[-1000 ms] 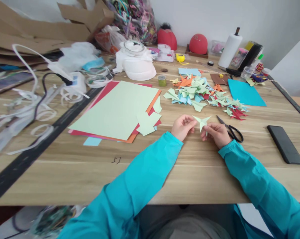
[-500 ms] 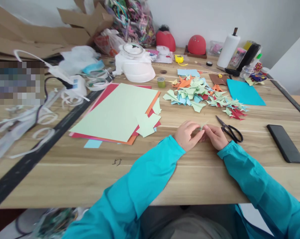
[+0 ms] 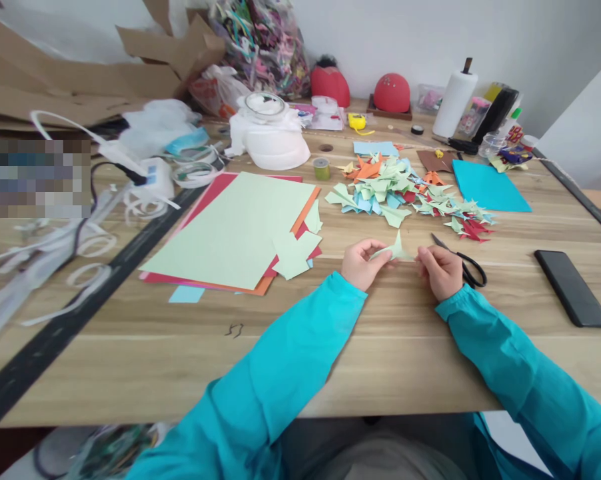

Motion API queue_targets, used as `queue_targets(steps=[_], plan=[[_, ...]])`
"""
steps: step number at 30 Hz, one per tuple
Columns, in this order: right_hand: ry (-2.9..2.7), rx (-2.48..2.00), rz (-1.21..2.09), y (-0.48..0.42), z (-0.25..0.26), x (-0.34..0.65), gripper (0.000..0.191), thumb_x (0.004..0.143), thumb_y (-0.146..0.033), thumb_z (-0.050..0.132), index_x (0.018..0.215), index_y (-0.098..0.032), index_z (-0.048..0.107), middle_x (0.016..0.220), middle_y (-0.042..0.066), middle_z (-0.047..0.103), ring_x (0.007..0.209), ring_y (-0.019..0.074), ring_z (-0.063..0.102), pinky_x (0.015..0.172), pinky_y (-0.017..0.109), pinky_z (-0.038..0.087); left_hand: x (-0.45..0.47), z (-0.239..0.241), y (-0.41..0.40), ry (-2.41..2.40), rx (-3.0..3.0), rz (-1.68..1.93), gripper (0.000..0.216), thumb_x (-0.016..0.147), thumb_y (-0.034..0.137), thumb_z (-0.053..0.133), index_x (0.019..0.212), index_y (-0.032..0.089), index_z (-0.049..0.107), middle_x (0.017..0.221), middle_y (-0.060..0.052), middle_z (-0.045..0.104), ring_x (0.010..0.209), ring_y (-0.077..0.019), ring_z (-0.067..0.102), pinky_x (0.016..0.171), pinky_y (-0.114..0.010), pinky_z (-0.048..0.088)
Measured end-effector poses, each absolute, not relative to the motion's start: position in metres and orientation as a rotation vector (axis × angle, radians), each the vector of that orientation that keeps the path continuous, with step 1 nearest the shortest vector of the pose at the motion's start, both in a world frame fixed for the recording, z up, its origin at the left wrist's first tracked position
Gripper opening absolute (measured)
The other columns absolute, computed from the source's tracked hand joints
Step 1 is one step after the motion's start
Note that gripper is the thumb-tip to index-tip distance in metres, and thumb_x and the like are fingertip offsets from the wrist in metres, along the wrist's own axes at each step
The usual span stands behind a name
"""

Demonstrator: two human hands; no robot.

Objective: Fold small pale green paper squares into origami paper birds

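Note:
A pale green folded paper crane [image 3: 398,251] is held just above the table, one pointed piece standing up. My left hand [image 3: 359,265] pinches its left side between thumb and fingers. At its thin right tip, the closed fingers of my right hand [image 3: 440,272] seem to pinch the end. Black-handled scissors [image 3: 469,267] lie beside my right hand, partly hidden by it. Beyond both hands spreads a pile of folded paper cranes [image 3: 385,183] in green, blue, orange and red.
Left of my hands lies a stack of coloured paper sheets [image 3: 230,230], with cut green pieces [image 3: 298,257] at its right edge. A black phone [image 3: 573,288] rests at the right. Farther back are a turquoise sheet [image 3: 490,185], a thread spool [image 3: 321,169] and a yellow tape measure [image 3: 357,121].
My hands have moved apart, the left one slightly leftward. The crane, mostly covered by my fingers before, now shows with a point sticking up.

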State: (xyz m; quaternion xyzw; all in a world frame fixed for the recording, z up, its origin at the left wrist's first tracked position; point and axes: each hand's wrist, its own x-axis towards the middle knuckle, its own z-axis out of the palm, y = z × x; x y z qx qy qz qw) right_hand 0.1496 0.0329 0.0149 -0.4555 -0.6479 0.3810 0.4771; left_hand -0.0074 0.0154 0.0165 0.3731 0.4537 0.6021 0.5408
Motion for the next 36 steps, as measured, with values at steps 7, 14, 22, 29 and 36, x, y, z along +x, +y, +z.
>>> queue_targets(steps=[7,14,22,29,36], plan=[[-1.523,-1.004,1.222,0.0407,0.0127,0.1455,0.025,0.076,-0.042,0.057,0.084,-0.018,0.054,0.067,0.000,0.060,0.056,0.0106,0.055,0.052,0.024,0.042,-0.0095,0.0103,0.0179,0.933,0.784,1.391,0.034,0.048,0.030,0.076,0.066,0.013,0.052,0.060,0.000,0.063,0.057,-0.0150,0.062,0.062,-0.030,0.049],[-1.445,-0.943,1.346,0.0417,0.0127,0.1461,0.036,0.065,-0.040,0.068,0.089,-0.019,0.051,0.070,-0.001,0.060,0.057,0.0116,0.057,0.052,0.025,0.046,-0.0111,0.0130,0.0163,1.031,1.017,1.336,0.027,0.052,0.030,0.074,0.064,0.013,0.057,0.062,0.000,0.063,0.058,-0.0100,0.057,0.062,-0.024,0.045],[-1.694,-0.936,1.303,0.0408,0.0096,0.1486,0.025,0.069,-0.041,0.065,0.074,-0.018,0.055,0.063,0.001,0.060,0.055,0.0121,0.055,0.052,0.027,0.047,-0.0092,0.0125,0.0155,1.031,1.165,1.284,0.025,0.056,0.033,0.071,0.065,0.014,0.058,0.057,0.001,0.060,0.052,-0.0083,0.053,0.055,-0.022,0.043],[-1.638,-0.917,1.479,0.0376,0.0128,0.1464,0.030,0.067,-0.040,0.067,0.082,-0.018,0.052,0.064,0.001,0.063,0.052,0.0130,0.058,0.050,0.027,0.048,-0.0098,0.0107,0.0160,1.047,1.095,1.250,0.030,0.053,0.034,0.074,0.065,0.012,0.057,0.051,0.000,0.059,0.045,-0.0091,0.054,0.050,-0.023,0.046],[-1.597,-0.908,1.489,0.0370,0.0136,0.1472,0.029,0.066,-0.038,0.068,0.081,-0.018,0.053,0.065,0.000,0.063,0.050,0.0121,0.058,0.050,0.027,0.049,-0.0068,0.0098,0.0155,1.048,1.038,1.241,0.036,0.044,0.027,0.078,0.069,0.011,0.059,0.057,-0.002,0.064,0.051,-0.0115,0.059,0.054,-0.024,0.049]])
